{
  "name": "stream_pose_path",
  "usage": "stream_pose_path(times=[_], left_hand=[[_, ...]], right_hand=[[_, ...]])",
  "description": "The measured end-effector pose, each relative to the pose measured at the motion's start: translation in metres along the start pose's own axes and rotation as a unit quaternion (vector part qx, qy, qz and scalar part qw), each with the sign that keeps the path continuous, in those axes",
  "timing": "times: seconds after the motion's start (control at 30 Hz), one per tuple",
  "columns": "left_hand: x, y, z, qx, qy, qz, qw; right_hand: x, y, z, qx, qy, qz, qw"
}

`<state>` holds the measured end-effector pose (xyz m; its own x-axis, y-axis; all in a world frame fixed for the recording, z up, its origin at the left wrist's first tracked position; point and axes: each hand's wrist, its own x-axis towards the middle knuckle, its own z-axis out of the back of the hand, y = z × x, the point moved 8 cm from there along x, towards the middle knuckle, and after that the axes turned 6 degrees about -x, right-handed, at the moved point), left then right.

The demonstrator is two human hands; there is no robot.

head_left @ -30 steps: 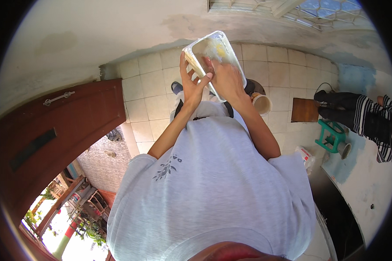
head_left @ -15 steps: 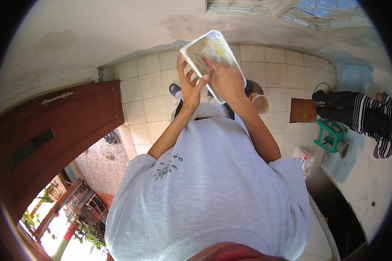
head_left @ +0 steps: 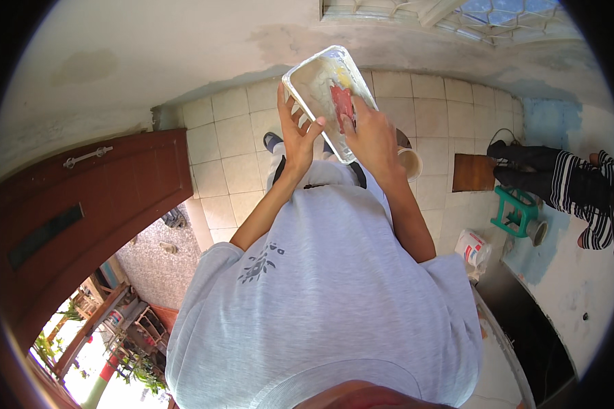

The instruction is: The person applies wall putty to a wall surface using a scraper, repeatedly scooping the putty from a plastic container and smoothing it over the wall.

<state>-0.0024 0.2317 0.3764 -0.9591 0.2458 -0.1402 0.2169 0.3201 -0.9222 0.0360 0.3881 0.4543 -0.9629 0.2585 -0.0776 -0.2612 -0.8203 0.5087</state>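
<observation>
2 hands point(head_left: 334, 133) hold tray point(head_left: 307, 82) containing red scrap point(head_left: 342, 102).

Brown door point(head_left: 82, 211) left; green stool point(head_left: 515, 211), white bag point(head_left: 474, 249) right.

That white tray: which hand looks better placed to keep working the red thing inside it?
Probably the right hand: its fingers already rest on the red piece inside the white tray, while the left hand grips the tray's edge, steadying it.
</observation>
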Motion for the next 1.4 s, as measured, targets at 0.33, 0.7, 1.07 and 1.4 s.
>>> stream_pose_path(times=[0.33, 0.7, 1.07, 1.4], left_hand=[[-0.002, 0.007, -0.003, -0.009, -0.017, 0.028, 0.999], [-0.004, 0.002, -0.005, 0.025, -0.041, 0.021, 0.999], [-0.004, 0.007, 0.0, 0.022, -0.019, 0.052, 0.998], [-0.003, 0.023, 0.001, 0.012, 0.006, 0.059, 0.998]], right_hand=[[-0.008, 0.01, 0.009, 0.038, -0.118, 0.067, 0.99], [0.0, -0.007, -0.01, -0.01, -0.112, 0.049, 0.992], [0.005, 0.011, -0.001, -0.002, 0.012, 0.056, 0.998], [0.004, 0.017, -0.025, -0.054, 0.05, 0.112, 0.991]])
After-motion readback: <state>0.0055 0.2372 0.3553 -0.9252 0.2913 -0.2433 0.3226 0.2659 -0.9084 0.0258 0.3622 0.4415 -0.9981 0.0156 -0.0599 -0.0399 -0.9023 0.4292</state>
